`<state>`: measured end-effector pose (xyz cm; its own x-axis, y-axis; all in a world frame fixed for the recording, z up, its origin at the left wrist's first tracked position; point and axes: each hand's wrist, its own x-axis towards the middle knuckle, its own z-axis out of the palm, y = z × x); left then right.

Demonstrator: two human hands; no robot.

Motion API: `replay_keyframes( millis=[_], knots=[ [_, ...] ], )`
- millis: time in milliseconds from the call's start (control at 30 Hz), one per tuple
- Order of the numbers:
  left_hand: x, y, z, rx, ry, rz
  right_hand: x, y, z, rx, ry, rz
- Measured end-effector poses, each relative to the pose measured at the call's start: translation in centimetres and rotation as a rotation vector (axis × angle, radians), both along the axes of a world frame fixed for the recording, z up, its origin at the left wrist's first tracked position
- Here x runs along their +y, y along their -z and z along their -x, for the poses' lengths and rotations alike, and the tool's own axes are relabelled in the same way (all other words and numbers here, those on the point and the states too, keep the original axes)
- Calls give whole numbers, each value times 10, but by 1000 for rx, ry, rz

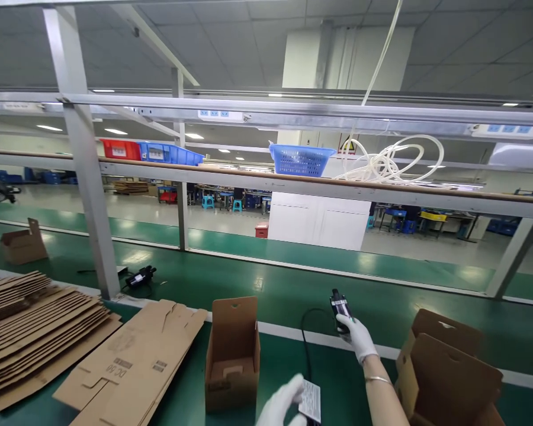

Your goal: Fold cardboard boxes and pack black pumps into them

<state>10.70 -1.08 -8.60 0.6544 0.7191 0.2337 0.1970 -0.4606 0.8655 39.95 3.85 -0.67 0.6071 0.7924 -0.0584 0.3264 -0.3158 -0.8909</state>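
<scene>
My right hand (357, 337), in a white glove, is closed around a small black device (341, 307) with a pale label, held over the green work surface. A black cable (305, 337) loops from beside that device down toward a dark block with a white printed label (311, 399). My left hand (284, 405), also gloved, has its fingers apart at the block's left edge; whether they touch it I cannot tell. Left of the block stands an open cardboard box (231, 361), its back flap raised.
Flat cartons (133, 367) and a stack of folded cardboard (39, 331) lie at left. More open boxes (453, 373) stand at right. Another black device (141, 277) sits by the metal post (86, 165). Overhead, a shelf holds a blue basket (301, 160) and coiled tubing (386, 165).
</scene>
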Motion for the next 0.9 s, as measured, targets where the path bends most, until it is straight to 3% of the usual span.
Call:
replay_keyframes(
  millis=[100,200,300,400,467,533,633,767,900],
  knots=[
    [-2,-46,-25,-248,-89,206,-27,-16,48,-156,4,-249],
    [-12,-93,-46,-625,-132,287,-61,-22,107,-492,-22,-514],
    [-21,-123,-41,-843,-211,360,-90,-23,148,-657,-275,-646],
    [-20,-137,-4,-929,-185,423,-111,-36,148,-675,-616,-556],
    [-16,-141,29,-987,-11,528,-119,-53,131,-639,-840,-427],
    [-12,-140,57,-1026,213,677,-122,-74,113,-572,-973,-394],
    [-9,-125,80,-1025,446,836,-120,-103,105,-534,-979,-627],
    [-15,-101,82,-815,542,942,-107,-124,134,-627,-963,-886],
    [-21,-100,74,-468,586,912,-90,-122,171,-460,-1230,-747]
  ],
)
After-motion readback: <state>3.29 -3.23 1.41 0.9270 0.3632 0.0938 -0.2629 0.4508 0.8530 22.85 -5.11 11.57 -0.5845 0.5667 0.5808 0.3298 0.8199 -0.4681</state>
